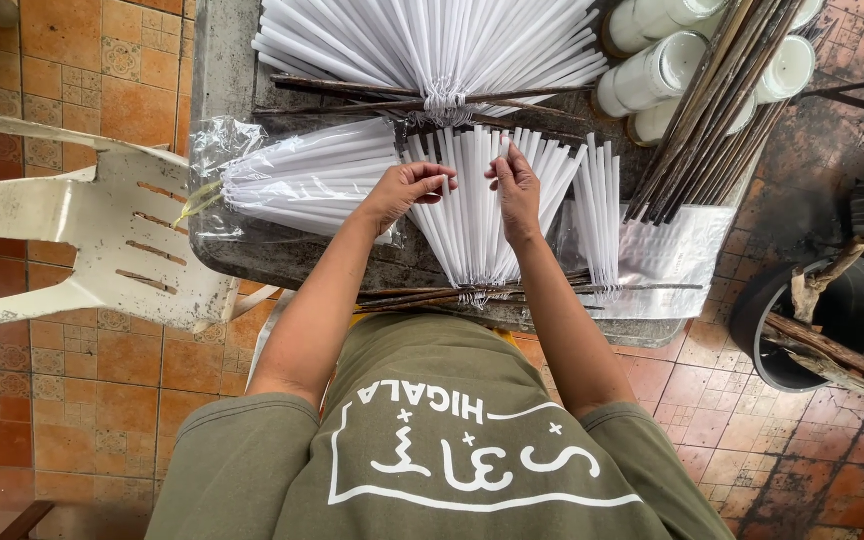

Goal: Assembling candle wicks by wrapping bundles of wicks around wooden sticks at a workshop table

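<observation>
Standing over a worn grey table (222, 60), I look down at an orange tiled floor (82, 400), with a grubby white plastic chair (102, 240) to my left and a dark bucket (852, 310) of wood scraps to my right. The table's far edge is cut off at the top, so the upper fan of white sticks (432, 45), the white candles in jars (662, 65) and the bundle of brown sticks (712, 110) show only in part; my shirt hides the near edge. A clear bag of white sticks (302, 175) lies beside my left hand (407, 188). Both hands rest on the fan of thin white sticks (472, 215), spread out and tied at its narrow end near me. The left hand's fingers curl, pinching a few sticks; my right hand (515, 190) pinches the neighbouring sticks near their tops.
</observation>
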